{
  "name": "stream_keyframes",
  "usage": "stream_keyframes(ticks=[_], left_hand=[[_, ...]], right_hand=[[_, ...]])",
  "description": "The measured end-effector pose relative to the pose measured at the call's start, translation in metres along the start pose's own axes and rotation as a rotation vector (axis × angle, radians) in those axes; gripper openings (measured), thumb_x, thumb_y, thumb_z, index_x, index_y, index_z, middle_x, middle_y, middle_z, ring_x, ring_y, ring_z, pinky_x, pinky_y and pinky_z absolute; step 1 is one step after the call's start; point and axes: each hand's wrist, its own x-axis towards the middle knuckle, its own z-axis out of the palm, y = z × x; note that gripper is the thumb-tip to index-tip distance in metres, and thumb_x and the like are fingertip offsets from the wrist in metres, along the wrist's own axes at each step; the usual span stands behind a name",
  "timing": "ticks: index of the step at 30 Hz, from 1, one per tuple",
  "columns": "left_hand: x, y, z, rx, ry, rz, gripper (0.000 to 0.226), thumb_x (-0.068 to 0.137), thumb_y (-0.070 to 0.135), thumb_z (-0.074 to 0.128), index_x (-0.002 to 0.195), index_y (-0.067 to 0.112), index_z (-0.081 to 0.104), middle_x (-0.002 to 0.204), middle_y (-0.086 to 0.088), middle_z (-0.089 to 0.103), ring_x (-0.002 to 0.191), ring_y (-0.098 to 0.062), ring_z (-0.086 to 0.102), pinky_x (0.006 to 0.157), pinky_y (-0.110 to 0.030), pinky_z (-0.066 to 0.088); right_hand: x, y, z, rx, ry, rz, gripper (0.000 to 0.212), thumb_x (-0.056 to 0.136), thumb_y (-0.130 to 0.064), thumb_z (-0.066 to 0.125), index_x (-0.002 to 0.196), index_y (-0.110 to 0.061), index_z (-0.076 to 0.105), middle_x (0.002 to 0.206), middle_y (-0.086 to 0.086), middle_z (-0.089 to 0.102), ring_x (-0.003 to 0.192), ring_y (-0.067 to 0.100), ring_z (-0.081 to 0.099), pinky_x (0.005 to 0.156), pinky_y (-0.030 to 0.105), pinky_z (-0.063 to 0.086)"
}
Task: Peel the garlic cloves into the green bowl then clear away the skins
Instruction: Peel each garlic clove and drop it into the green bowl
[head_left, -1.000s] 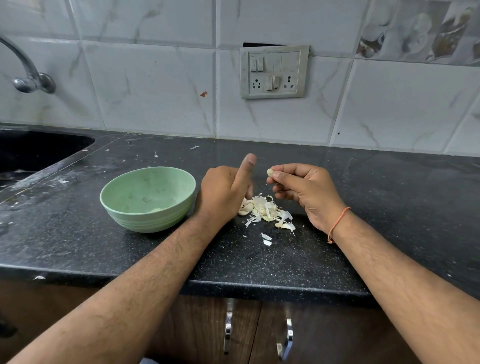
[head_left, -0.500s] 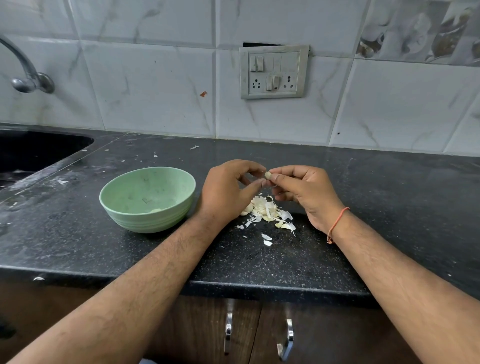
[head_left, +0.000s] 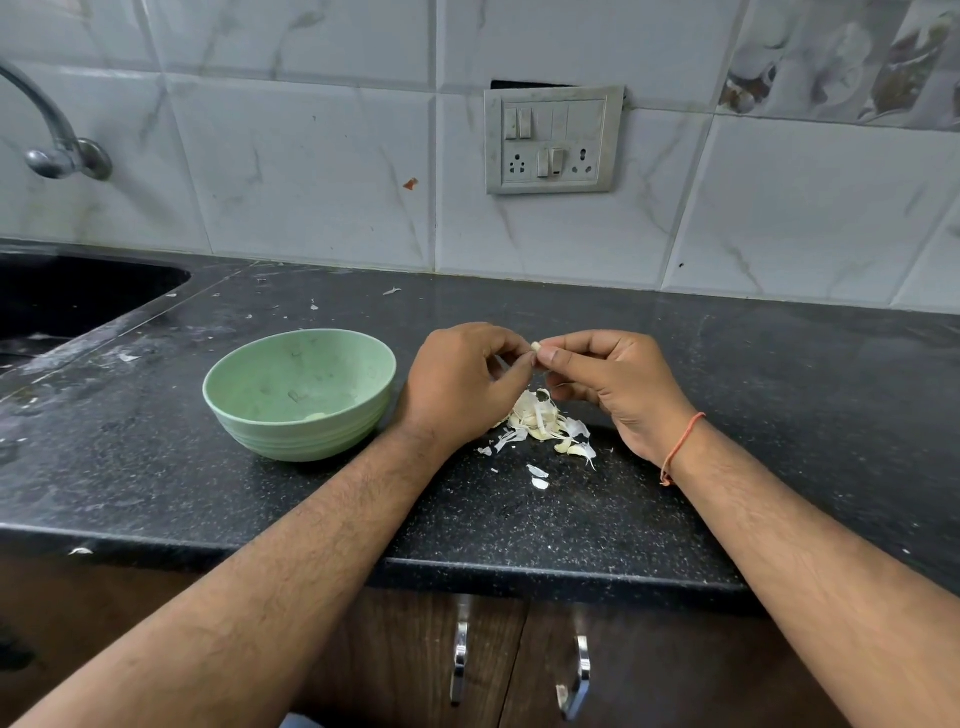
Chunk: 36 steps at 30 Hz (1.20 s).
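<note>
Black speckled stone counter (head_left: 571, 525), white marble tiles behind: both hands back on one small pale garlic clove (head_left: 535, 346).

Left hand (head_left: 460, 384), a second ago thumb-up and clear, now closed in again, fingertips pinching at clove's skin; right hand (head_left: 618, 382) pinching clove throughout. Peeling resumed, not done. Pale green ribbed bowl (head_left: 298, 395) just left, peeled clove inside; heap of papery white skins (head_left: 543, 421) below, uncleared.

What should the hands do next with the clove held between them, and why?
Probably strip off the remaining skin: both the left hand and right hand pinch the garlic clove above the skin pile, and it has not yet gone into the green bowl.
</note>
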Motion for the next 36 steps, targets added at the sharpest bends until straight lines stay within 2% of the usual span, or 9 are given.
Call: stream_keyframes(ticks=[8, 11, 16, 18, 20, 23, 29, 32, 36], left_hand=[[0.0005, -0.0013, 0.0048, -0.039, 0.007, -0.017, 0.011, 0.089, 0.03, 0.069, 0.081, 0.023, 0.069, 0.075, 0.012, 0.068, 0.07, -0.011, 0.065, 0.065, -0.024, 0.053], [0.0004, -0.0022, 0.0039, -0.035, 0.033, -0.056, 0.014, 0.088, 0.031, 0.059, 0.078, 0.022, 0.061, 0.07, 0.011, 0.062, 0.066, -0.008, 0.058, 0.059, -0.021, 0.043], [0.0018, -0.0014, 0.0051, -0.001, 0.056, -0.137, 0.042, 0.101, 0.028, 0.059, 0.064, 0.019, 0.042, 0.054, 0.008, 0.042, 0.054, -0.01, 0.04, 0.053, -0.031, 0.029], [0.0026, -0.0045, 0.0072, -0.002, 0.063, -0.129, 0.036, 0.098, 0.033, 0.068, 0.068, 0.02, 0.054, 0.058, 0.01, 0.053, 0.055, -0.008, 0.05, 0.055, -0.029, 0.039], [0.0026, -0.0049, 0.0059, -0.021, 0.035, -0.102, 0.016, 0.09, 0.036, 0.078, 0.083, 0.026, 0.067, 0.074, 0.015, 0.067, 0.062, -0.007, 0.062, 0.061, -0.024, 0.049], [0.002, -0.0039, 0.0026, -0.023, 0.002, -0.079, 0.021, 0.087, 0.04, 0.084, 0.103, 0.03, 0.077, 0.093, 0.021, 0.074, 0.067, -0.004, 0.067, 0.066, -0.017, 0.051], [0.0009, -0.0019, 0.0015, -0.008, -0.03, -0.079, 0.014, 0.093, 0.041, 0.081, 0.104, 0.034, 0.084, 0.066, 0.038, 0.064, 0.063, 0.013, 0.063, 0.059, -0.007, 0.042], [0.0019, -0.0023, 0.0015, 0.012, -0.022, -0.05, 0.013, 0.096, 0.038, 0.077, 0.106, 0.036, 0.084, 0.083, 0.026, 0.077, 0.071, 0.012, 0.066, 0.064, -0.009, 0.046], [0.0019, -0.0023, 0.0021, 0.029, -0.038, -0.057, 0.014, 0.098, 0.037, 0.075, 0.108, 0.035, 0.084, 0.089, 0.022, 0.079, 0.07, 0.014, 0.064, 0.064, -0.006, 0.045]], right_hand=[[0.0013, 0.0013, 0.0015, -0.092, 0.015, -0.015, 0.015, 0.09, -0.009, 0.083, 0.103, -0.002, 0.082, 0.096, 0.02, 0.08, 0.08, 0.023, 0.071, 0.077, 0.038, 0.063], [0.0014, 0.0, 0.0022, -0.078, 0.038, -0.011, 0.013, 0.089, -0.01, 0.083, 0.1, -0.002, 0.082, 0.094, 0.021, 0.079, 0.078, 0.024, 0.07, 0.078, 0.04, 0.063], [0.0009, -0.0003, 0.0013, -0.063, 0.046, -0.003, 0.014, 0.09, -0.009, 0.082, 0.101, -0.001, 0.081, 0.093, 0.02, 0.079, 0.078, 0.025, 0.069, 0.079, 0.042, 0.061], [0.0012, -0.0007, 0.0007, -0.062, 0.049, -0.004, 0.015, 0.09, -0.011, 0.083, 0.101, -0.001, 0.081, 0.093, 0.02, 0.079, 0.079, 0.026, 0.07, 0.081, 0.044, 0.061], [0.0013, -0.001, 0.0002, -0.063, 0.059, -0.008, 0.016, 0.089, -0.012, 0.084, 0.101, -0.001, 0.082, 0.093, 0.02, 0.079, 0.079, 0.025, 0.07, 0.083, 0.045, 0.061], [0.0015, -0.0005, 0.0, -0.071, 0.061, -0.011, 0.015, 0.088, -0.012, 0.085, 0.1, -0.004, 0.083, 0.094, 0.02, 0.08, 0.079, 0.025, 0.07, 0.085, 0.047, 0.061], [0.0014, -0.0008, -0.0005, -0.106, 0.053, -0.04, 0.01, 0.09, -0.007, 0.083, 0.099, -0.005, 0.083, 0.093, 0.017, 0.08, 0.08, 0.025, 0.072, 0.088, 0.052, 0.061], [0.0, -0.0009, -0.0006, -0.144, 0.04, -0.081, 0.01, 0.089, -0.005, 0.083, 0.099, -0.005, 0.083, 0.09, 0.016, 0.081, 0.079, 0.025, 0.072, 0.087, 0.052, 0.062], [-0.0004, -0.0003, 0.0, -0.228, 0.032, -0.13, 0.014, 0.086, -0.008, 0.087, 0.099, -0.008, 0.084, 0.087, 0.017, 0.08, 0.074, 0.023, 0.07, 0.083, 0.05, 0.063]])
